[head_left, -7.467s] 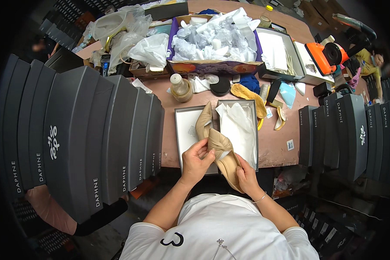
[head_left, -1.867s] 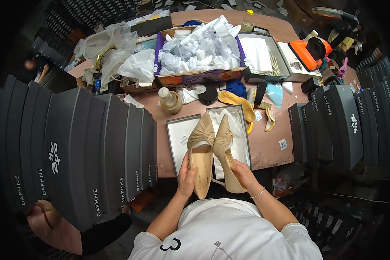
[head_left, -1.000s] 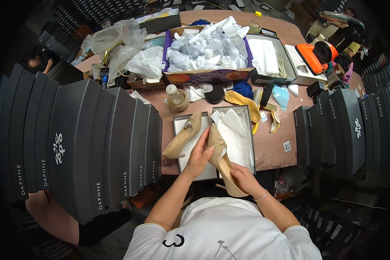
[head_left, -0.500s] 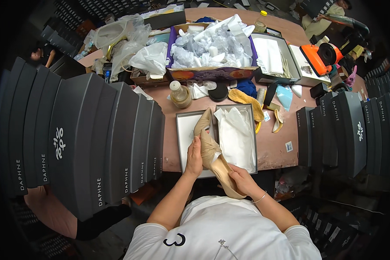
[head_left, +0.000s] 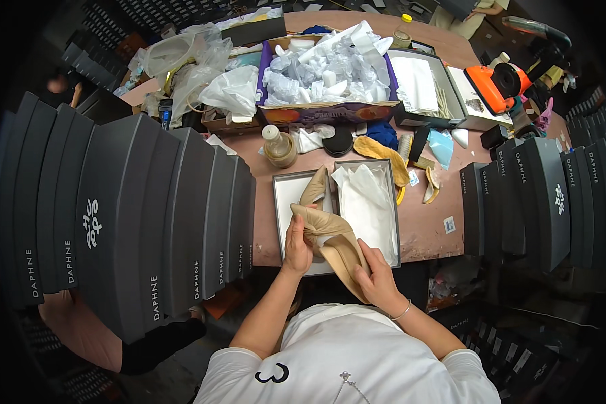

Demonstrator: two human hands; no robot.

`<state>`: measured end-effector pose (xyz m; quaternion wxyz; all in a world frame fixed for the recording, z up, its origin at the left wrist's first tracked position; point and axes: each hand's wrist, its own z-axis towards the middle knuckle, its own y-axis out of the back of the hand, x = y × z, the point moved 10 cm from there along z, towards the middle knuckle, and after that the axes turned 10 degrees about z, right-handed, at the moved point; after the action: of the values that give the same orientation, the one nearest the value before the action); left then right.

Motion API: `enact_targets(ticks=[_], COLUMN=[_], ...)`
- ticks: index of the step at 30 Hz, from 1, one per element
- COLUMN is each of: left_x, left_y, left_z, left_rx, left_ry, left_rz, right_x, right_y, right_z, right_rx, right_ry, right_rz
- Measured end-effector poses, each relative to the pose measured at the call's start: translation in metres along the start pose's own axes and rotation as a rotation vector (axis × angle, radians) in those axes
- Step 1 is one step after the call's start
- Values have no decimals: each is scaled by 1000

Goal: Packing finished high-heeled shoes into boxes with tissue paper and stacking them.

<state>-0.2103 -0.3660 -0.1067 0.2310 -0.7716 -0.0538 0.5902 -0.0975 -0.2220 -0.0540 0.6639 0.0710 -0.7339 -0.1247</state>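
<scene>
A beige pointed shoe (head_left: 333, 239) is held between my two hands, tilted with its toe up and to the left. My left hand (head_left: 299, 244) is closed round the toe end. My right hand (head_left: 378, 277) grips the side near the heel. Just beyond, a second beige shoe (head_left: 314, 187) lies in the left half of an open grey shoebox (head_left: 395, 222). White tissue paper (head_left: 367, 209) fills the right half. The heel of the held shoe is mostly hidden.
Stacks of dark shoeboxes stand at left (head_left: 131, 222) and right (head_left: 545, 202). Behind the open box are a squat bottle (head_left: 279, 148), a black round tin (head_left: 339, 143), a yellow cloth (head_left: 382, 156) and a purple carton (head_left: 330, 113) of crumpled plastic. An orange device (head_left: 489, 91) sits at the far right.
The held shoe has turned, so its toe now points more to the left and its inside shows more. My right hand has shifted slightly up along its side.
</scene>
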Motion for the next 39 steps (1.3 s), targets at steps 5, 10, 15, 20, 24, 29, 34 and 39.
enact_targets(ticks=[5,10,15,20,24,29,34,39], left_x=[7,-4,0,-2,3,16,67,84], left_y=[3,1,8,6,8,21,76,63], left_z=[1,-10,-18,-18,-14,0,-7,-1], left_rx=[2,-92,-215,-259,-233,-105,-259,-271], left_ry=[25,-142,-128,-101,-111,67,37,12], left_rz=[-50,210,283,412,380,282,893,1145], right_x=[10,19,29,34,32,4,-37,-69], right_y=[3,10,10,8,10,22,44,74], right_z=[-1,3,4,2,4,6,4,3], right_rx=[-22,-59,-45,-63,-52,-58,-138,-285], right_ry=[36,163,209,288,274,123,-81,-212], right_rz=[-11,-201,-349,-473,-458,-319,-3,301])
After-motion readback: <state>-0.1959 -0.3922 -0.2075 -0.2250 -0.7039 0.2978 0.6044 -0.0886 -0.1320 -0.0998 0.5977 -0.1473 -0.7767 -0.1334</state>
